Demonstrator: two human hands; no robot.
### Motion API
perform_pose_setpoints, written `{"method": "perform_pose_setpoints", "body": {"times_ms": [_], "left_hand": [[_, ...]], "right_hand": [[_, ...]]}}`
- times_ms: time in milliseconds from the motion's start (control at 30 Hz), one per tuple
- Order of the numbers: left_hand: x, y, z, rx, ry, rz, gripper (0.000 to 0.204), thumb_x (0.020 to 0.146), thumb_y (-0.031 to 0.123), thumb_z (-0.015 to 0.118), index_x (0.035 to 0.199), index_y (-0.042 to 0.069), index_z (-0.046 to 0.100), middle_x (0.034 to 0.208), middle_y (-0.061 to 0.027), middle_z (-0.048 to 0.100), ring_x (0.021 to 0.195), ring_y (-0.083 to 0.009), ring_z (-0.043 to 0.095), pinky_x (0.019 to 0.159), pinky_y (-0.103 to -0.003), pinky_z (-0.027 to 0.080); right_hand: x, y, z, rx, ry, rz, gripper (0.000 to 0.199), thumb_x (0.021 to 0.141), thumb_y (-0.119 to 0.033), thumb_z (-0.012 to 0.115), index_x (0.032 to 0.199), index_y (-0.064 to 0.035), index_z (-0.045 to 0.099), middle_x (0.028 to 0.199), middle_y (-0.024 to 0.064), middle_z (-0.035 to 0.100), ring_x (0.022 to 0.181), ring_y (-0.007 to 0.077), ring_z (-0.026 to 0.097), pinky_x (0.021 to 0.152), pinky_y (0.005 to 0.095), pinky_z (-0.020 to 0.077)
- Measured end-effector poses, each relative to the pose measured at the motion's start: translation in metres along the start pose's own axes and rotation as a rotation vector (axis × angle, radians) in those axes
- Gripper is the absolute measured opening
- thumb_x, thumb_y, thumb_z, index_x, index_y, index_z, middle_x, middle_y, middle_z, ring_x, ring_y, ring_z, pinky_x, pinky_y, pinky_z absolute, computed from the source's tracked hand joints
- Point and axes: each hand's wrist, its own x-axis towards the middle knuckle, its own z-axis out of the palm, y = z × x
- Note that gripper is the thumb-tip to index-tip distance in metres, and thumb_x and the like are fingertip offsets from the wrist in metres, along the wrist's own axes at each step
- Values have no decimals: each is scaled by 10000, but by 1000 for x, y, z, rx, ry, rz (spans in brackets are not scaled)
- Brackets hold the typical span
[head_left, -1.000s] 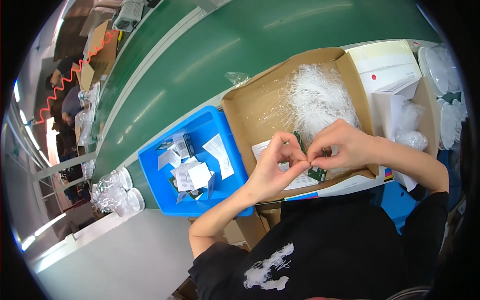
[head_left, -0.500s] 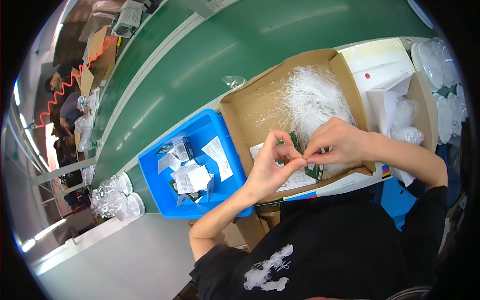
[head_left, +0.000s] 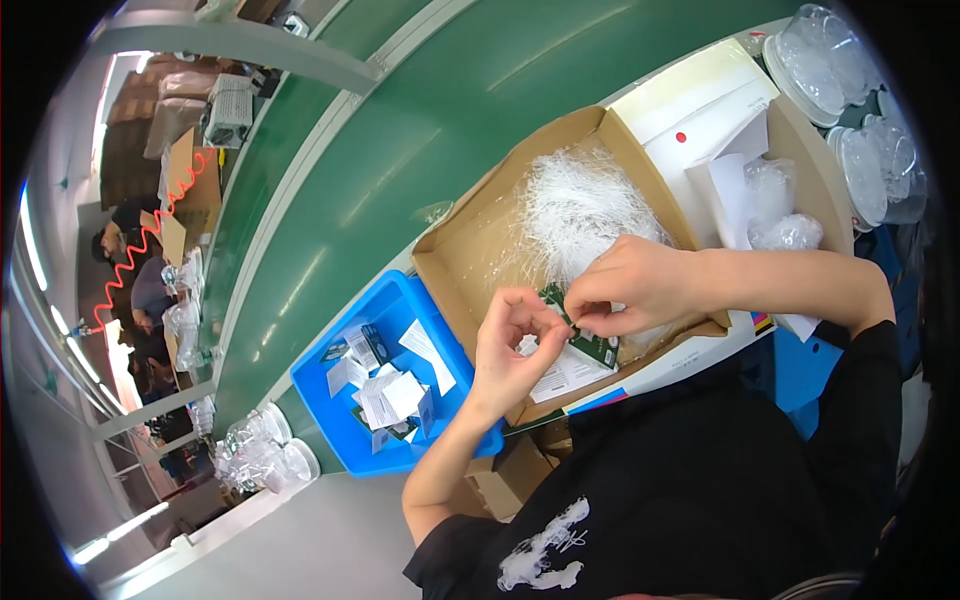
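Both hands are raised over the near side of a shallow cardboard tray (head_left: 470, 225), their fingertips almost meeting. My left hand (head_left: 512, 345) curls thumb and forefinger into a pinch. My right hand (head_left: 630, 285) pinches too, palm down. Whatever sits between the fingertips is too small to make out. Just below them lies a dark green printed card (head_left: 598, 346), partly covered by the fingers. White printed slips (head_left: 562, 378) rest beneath it, by the tray's near edge. A loose heap of thin white strands (head_left: 585, 205) fills the tray's far middle, with strays scattered around.
Left of the tray stands a blue plastic bin (head_left: 310, 400) holding folded white-and-green cards (head_left: 390, 398). To the right are a white carton (head_left: 690, 110), crumpled clear bags (head_left: 785, 220) and clear lidded tubs (head_left: 805, 75). Behind runs a green worktop (head_left: 400, 150); people are farther off at left.
The view has shifted, so the tray and bin appear lower and the tray farther left. Both hands remain pinched close together, with a slightly wider gap between them.
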Motion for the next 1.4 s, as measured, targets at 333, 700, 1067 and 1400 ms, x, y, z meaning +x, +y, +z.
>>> {"method": "perform_pose_setpoints", "body": {"times_ms": [333, 700, 1067, 1400], "left_hand": [[-4, -3, -6, -26, 70, 28, 301, 881, -49, 623, 1106, 28, 438, 895, -75, 640, 808, -123, 633, 714, -241, 501], [-77, 43, -86, 619, 989, 407, 59, 903, 11, 538, 959, -5, 538, 788, -37, 558, 680, -70, 511, 608, -199, 424], [-52, 55, -17, 1079, 249, 197, 348, 753, -21, 701, 1090, 5, 614, 1045, -151, 645, 976, -315, 617, 839, -376, 486], [-18, -27, -2, 1322, -368, 241, 513, 779, 99, 759, 1222, 9, 517, 1128, -199, 608, 929, -325, 631, 751, -425, 513]], "right_hand": [[4, 4, 4, -11, 55, -9, 90, 788, -97, 678, 835, -99, 602, 671, 22, 632, 595, 204, 634, 531, 313, 480], [6, 11, 3, -188, 186, 88, 88, 787, -76, 680, 838, -74, 609, 746, 42, 642, 680, 218, 648, 592, 325, 511], [-2, 12, -8, -672, 241, 66, 228, 707, -190, 731, 872, -98, 603, 933, 62, 601, 920, 246, 594, 755, 380, 493], [12, 32, 24, -714, 136, 107, 66, 777, -148, 593, 749, -88, 585, 799, 73, 577, 791, 273, 596, 652, 376, 502]]}}
